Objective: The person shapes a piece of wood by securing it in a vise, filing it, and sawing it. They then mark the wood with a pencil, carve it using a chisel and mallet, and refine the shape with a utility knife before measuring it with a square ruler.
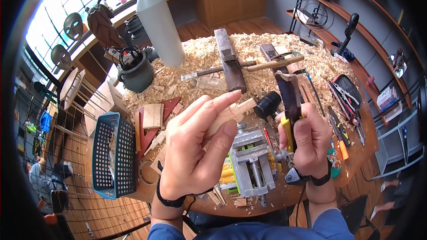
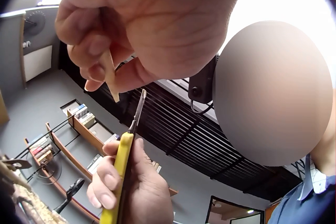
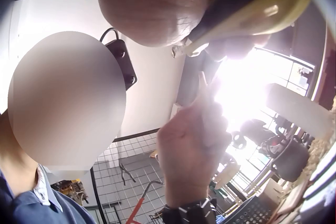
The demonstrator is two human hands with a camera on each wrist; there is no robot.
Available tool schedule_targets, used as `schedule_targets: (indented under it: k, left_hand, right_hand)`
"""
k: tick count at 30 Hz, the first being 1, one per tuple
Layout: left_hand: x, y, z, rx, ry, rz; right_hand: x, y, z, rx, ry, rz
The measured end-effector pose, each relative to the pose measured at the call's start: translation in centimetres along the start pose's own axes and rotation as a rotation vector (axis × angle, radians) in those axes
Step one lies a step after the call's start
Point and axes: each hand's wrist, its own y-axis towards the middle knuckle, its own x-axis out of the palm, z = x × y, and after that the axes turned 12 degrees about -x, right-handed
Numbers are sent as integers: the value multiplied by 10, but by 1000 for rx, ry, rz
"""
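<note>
My left hand pinches a thin pale piece of wood between thumb and fingers, its narrow tip sticking out below them in the left wrist view. My right hand grips a knife by its yellow and black handle, with the dark blade pointing up and away in the head view. Blade and wood are close together but apart in the left wrist view. Both hands are raised over the workbench. Below and between them stands a metal vise.
Wood shavings cover the far bench. A black mallet, wooden planes and a chisel lie ahead. A teal basket, dark pot and white bottle stand left; pliers lie right.
</note>
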Motion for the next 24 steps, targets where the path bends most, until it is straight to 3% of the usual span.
schedule_targets:
  k: [5, 8, 13, 18, 20, 24]
  left_hand:
    - [10, 5, -12, 148, -161, 10]
    - [8, 2, -5, 116, -141, 1]
    - [8, -4, -1, 32, -145, -60]
    - [18, -2, -3, -31, -77, 24]
    - [19, 2, -8, 161, 1, 64]
    - [21, 3, -9, 246, 83, 116]
  right_hand:
    - [2, 5, 2, -263, -274, -69]
    - [10, 6, 3, -367, -484, -88]
    - [9, 7, -1, -333, -536, -124]
    - [9, 6, 3, -369, -586, -127]
    - [8, 6, 1, -376, -627, -113]
    - [10, 4, -2, -376, -650, -94]
